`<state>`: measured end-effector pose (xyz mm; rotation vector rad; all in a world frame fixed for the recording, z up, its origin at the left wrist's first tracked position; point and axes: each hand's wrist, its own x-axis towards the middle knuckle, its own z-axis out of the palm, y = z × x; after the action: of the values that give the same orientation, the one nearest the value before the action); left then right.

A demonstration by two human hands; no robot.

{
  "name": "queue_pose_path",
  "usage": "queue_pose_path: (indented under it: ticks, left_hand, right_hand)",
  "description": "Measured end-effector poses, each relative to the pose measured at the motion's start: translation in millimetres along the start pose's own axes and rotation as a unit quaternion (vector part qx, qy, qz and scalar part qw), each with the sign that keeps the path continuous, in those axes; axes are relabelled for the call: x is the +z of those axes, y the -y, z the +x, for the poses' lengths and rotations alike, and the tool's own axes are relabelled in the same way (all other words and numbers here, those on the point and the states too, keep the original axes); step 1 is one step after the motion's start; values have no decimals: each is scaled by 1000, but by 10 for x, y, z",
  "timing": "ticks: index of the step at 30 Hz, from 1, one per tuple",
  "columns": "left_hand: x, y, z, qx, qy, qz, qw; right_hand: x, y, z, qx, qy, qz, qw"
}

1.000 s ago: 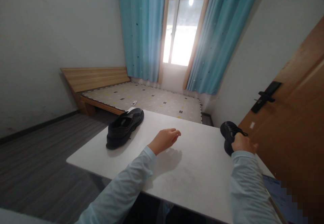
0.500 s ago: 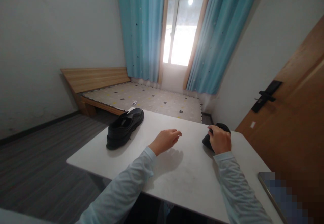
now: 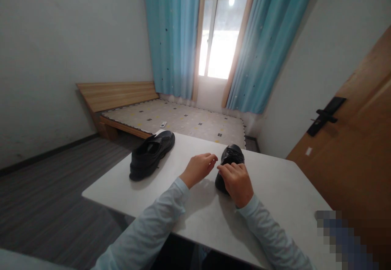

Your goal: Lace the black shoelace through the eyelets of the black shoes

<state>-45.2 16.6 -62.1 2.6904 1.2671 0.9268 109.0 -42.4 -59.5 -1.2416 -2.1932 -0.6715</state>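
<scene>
Right hand (image 3: 236,182): on top of a black shoe (image 3: 229,162), fingers curled over its heel end, gripping it; shoe sits on the bench, near the middle, toe pointing to the far edge.
Left hand (image 3: 198,169): just left of that shoe, fingers loosely curled, fingertips close to the right hand's; holds nothing, hovers low over the bench top; touching the shoe or not, cannot tell.
Held shoe: dark, glossy toe cap visible past the right hand; heel part hidden under the hand.
Second black shoe (image 3: 151,154): near the far left corner of the bench, lying on its sole, toe toward the far edge, opening facing the camera; well apart from both hands.
Bench (image 3: 275,188): white top, rounded corners; both shoes rest on it; right part bare.
Sleeves: pale blue long sleeves on both forearms, coming in from the near edge.
Bed (image 3: 183,121): low wooden frame with patterned mattress, beyond the far edge of the bench; small white object lies on it, too small to tell what.
Curtains (image 3: 174,38): blue, either side of a bright window (image 3: 218,29).
Door (image 3: 357,139): brown wood with dark handle, right of the bench.
Floor (image 3: 45,196): grey planks, left of the bench.
Bottom right corner: pixelated patch, contents not readable.
</scene>
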Motion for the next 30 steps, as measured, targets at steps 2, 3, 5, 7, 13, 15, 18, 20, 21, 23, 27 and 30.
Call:
queue_pose_path:
  ticks: [2, 3, 5, 7, 13, 15, 18, 20, 21, 23, 27, 30]
  left_hand:
    - [-3, 1, 8, -9, -10, -4, 1000]
    - [-3, 1, 12, -14, -13, -5, 1000]
    - [1, -1, 20, -22, -17, -6, 1000]
    - [10, -6, 23, -27, -18, -7, 999]
    - [35, -22, 8, -38, -23, -48, 998]
    - [35, -20, 4, -39, -20, -62, 997]
    - [32, -10, 5, -36, -9, -97, 995]
    - [33, -3, 10, -33, -5, -120, 992]
    - [36, -2, 12, -33, -6, -130, 991]
    - [44, -3, 16, -35, -14, -148, 988]
    - [57, -23, 16, -37, -30, -180, 983]
    - [61, -44, 9, -40, -46, -184, 981]
  right_hand:
    - [17, 39, -11, -23, -6, 20, 1000]
    - [25, 53, -15, -35, -8, 29, 999]
    - [34, 71, -18, -64, -8, 41, 997]
    - [29, 76, -13, -95, -7, 47, 994]
    - [-48, 50, 7, -168, -5, 67, 984]
    - [-68, 45, 7, -181, -9, 75, 980]
    - [-94, 36, 8, -193, -16, 89, 977]
    - [-121, 20, 14, -193, -18, 106, 975]
    - [-139, 6, 18, -189, -19, 119, 975]
    - [-177, -39, 27, -170, -25, 147, 974]
    - [-213, -186, 43, -77, -76, 142, 984]
    - [-179, -316, 44, 10, -86, 101, 991]
